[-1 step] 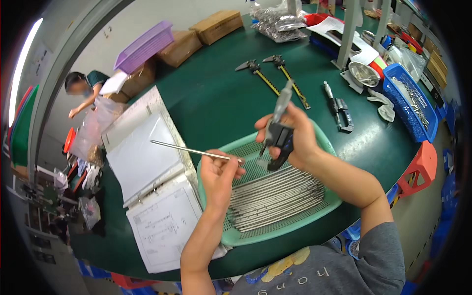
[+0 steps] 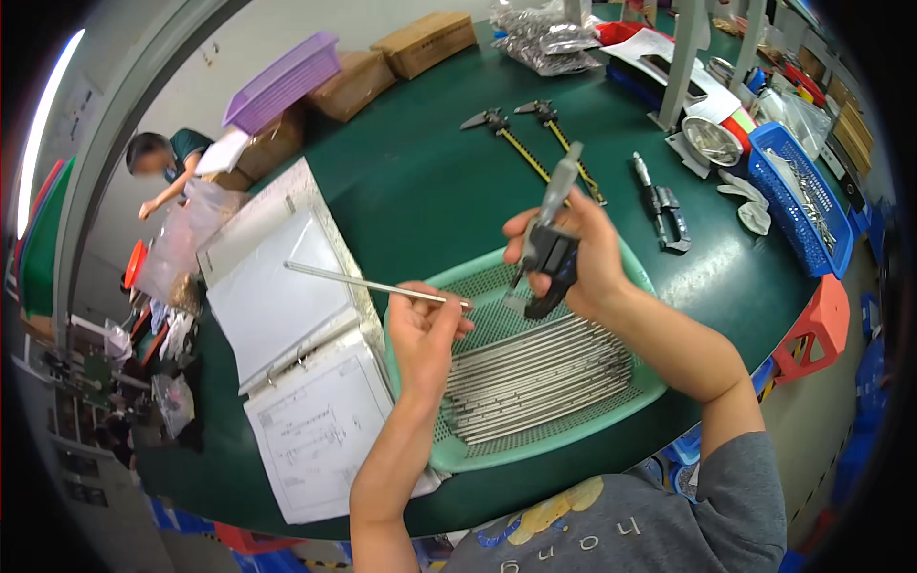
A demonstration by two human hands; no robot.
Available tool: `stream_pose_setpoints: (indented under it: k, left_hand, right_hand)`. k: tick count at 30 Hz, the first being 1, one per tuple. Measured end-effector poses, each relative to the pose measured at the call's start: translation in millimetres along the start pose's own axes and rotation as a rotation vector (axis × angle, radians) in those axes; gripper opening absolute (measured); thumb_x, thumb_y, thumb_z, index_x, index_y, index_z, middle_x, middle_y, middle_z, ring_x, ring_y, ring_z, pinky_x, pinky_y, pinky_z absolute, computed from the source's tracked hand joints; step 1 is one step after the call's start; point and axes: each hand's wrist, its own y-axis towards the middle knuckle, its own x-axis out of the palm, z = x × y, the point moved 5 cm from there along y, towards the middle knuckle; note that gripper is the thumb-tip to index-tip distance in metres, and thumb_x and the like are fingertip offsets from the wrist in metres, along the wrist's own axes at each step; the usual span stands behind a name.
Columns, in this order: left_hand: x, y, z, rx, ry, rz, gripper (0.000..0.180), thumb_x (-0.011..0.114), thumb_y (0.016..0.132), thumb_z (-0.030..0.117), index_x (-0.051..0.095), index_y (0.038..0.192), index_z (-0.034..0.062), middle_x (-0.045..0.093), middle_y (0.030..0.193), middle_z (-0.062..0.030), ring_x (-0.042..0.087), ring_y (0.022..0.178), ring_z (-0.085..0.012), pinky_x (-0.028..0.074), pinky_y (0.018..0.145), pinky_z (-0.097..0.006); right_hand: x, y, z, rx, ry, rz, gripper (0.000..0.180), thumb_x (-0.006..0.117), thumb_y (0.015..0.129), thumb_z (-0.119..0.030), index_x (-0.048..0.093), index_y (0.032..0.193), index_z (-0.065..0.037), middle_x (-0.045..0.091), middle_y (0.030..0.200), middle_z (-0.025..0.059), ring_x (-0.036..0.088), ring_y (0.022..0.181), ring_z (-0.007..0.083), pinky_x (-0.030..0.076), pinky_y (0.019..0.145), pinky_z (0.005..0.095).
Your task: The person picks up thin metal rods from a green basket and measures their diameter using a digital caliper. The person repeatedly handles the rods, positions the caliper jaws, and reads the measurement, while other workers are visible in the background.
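Note:
A thin metal rod (image 2: 363, 282) is pinched in my left hand (image 2: 422, 329), near the rod's right end. Its long free part points left over an open binder. My right hand (image 2: 592, 258) grips a digital micrometer (image 2: 551, 253), with the grey thimble pointing up and the dark frame down. A small gap separates the rod's held end from the micrometer's frame. Under both hands stands a green mesh basket (image 2: 535, 458), in which many similar metal rods (image 2: 535, 382) lie side by side.
The binder (image 2: 277, 296) with a drawing page lies left. Two calipers (image 2: 521, 148) and another micrometer (image 2: 661, 205) rest beyond and right. A blue basket (image 2: 793, 191) and a white glove (image 2: 747, 203) sit at the right edge. Far left, another person (image 2: 177, 167) leans over the table.
The micrometer in my right hand has shifted slightly up and right. The rod's free end has moved a little up and left. Both hands keep their holds.

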Motion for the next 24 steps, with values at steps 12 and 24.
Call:
stream_pose_setpoints:
  k: [12, 24]
  left_hand:
    - [27.8, -18.8, -5.3, 0.350, 1.308, -0.409, 0.014, 0.052, 0.067, 0.004, 0.052, 0.081, 0.0043, 0.055, 0.067, -0.0127, 0.055, 0.062, -0.0320, 0.043, 0.055, -0.043]
    - [19.1, -12.6, -12.4, 0.292, 1.513, -0.230, 0.005, 0.058, 0.068, 0.007, 0.059, 0.072, 0.0051, 0.055, 0.075, -0.0091, 0.053, 0.077, -0.0281, 0.044, 0.064, -0.040]
  right_hand:
    - [-16.3, -25.4, -56.9, -0.760, -0.135, 0.227, 0.066, 0.020, 0.083, -0.050, 0.055, 0.091, 0.004, 0.060, 0.071, 0.0155, 0.048, 0.045, 0.0142, 0.040, 0.043, 0.0231]
    - [-9.5, -19.4, -43.7, -0.610, -0.287, 0.155, 0.065, 0.019, 0.083, -0.051, 0.056, 0.091, 0.002, 0.061, 0.072, 0.0126, 0.050, 0.048, 0.0111, 0.041, 0.043, 0.0200]
